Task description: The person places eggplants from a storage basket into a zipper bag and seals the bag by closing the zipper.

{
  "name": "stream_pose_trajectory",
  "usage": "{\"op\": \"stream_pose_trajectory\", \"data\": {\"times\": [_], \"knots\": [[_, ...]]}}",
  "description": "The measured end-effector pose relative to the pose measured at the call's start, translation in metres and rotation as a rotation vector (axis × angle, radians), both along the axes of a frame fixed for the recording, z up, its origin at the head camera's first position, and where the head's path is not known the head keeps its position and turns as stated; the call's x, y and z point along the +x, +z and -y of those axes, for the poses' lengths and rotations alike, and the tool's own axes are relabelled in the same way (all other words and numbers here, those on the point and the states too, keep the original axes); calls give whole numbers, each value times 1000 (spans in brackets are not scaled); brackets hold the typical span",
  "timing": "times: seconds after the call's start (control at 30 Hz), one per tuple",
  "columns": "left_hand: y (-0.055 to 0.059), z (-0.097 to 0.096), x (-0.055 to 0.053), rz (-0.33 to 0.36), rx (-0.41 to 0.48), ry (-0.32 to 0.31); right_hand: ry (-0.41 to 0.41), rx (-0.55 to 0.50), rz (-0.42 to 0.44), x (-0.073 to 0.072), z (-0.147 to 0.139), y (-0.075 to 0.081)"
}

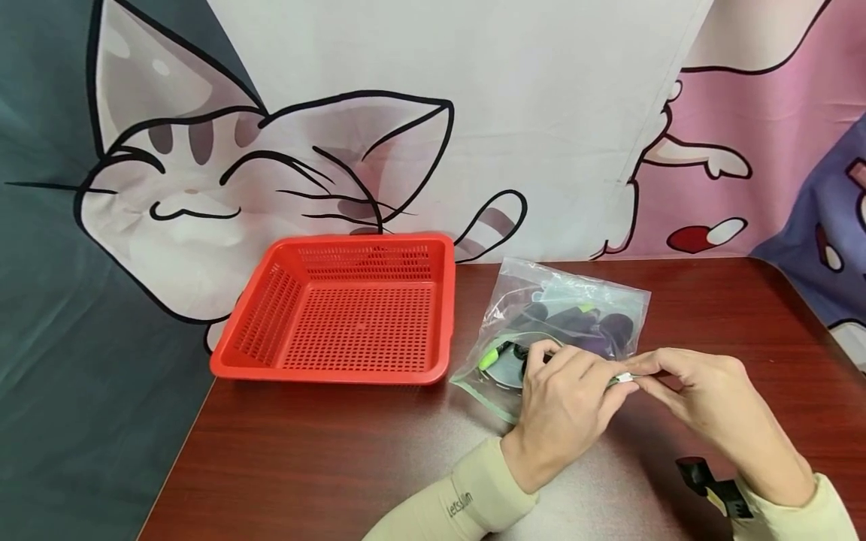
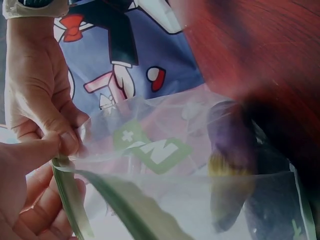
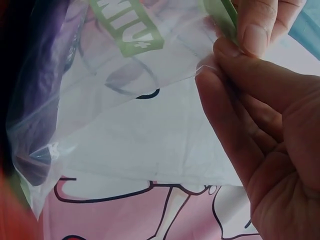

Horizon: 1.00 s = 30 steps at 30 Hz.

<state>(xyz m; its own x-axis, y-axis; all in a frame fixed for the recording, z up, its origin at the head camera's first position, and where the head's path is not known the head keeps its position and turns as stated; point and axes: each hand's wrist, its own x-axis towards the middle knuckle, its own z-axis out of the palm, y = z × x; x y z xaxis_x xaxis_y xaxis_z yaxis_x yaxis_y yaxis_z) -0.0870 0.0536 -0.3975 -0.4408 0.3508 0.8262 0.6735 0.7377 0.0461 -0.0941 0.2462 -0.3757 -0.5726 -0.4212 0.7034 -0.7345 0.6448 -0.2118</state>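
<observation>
A clear zip-seal bag (image 1: 517, 282) with a green-edged mouth lies on the table, partly raised toward the hands. Dark purple rounded items (image 1: 616, 330) and pieces with bright green ends (image 1: 492, 356) show through its plastic. At the bag's right-hand corner, my left hand (image 1: 564, 402) pinches the green seal strip (image 2: 67, 195) between thumb and fingers. Right beside it, my right hand (image 1: 717, 402) pinches the same corner with thumb and index finger. A green label (image 2: 155, 150) is printed on the plastic. The left hand covers part of the bag in the head view.
A red plastic basket (image 1: 338, 374) with perforated walls stands left of the bag, nothing inside it. Behind the dark reddish wooden table (image 1: 284, 458) hangs a cartoon-printed cloth (image 1: 528, 98). A black strap or device (image 1: 713, 488) sits by the right sleeve.
</observation>
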Motion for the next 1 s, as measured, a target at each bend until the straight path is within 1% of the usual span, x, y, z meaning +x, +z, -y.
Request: {"op": "stream_pose_trajectory", "data": {"times": [0.1, 0.2, 0.43, 0.67, 0.87, 1.0], "knots": [[0, 0, -1, -2, -6, -9, -6, 9, 13, 1, 0, 1], [0, 1, -1, 1, -10, -14, 6, 13, 30, 1, 0, 2], [2, 2, 0, 21, -20, -14, 17, 1, 16, 2, 2, 3], [3, 3, -1, 41, -17, -24, 10, 6, 12, 2, 1, 2], [3, 3, -2, 45, -19, -25, 40, 6, 68, 2, -2, 4], [3, 4, -1, 52, -23, -23, 52, 6, 84, 2, -2, 4]]}}
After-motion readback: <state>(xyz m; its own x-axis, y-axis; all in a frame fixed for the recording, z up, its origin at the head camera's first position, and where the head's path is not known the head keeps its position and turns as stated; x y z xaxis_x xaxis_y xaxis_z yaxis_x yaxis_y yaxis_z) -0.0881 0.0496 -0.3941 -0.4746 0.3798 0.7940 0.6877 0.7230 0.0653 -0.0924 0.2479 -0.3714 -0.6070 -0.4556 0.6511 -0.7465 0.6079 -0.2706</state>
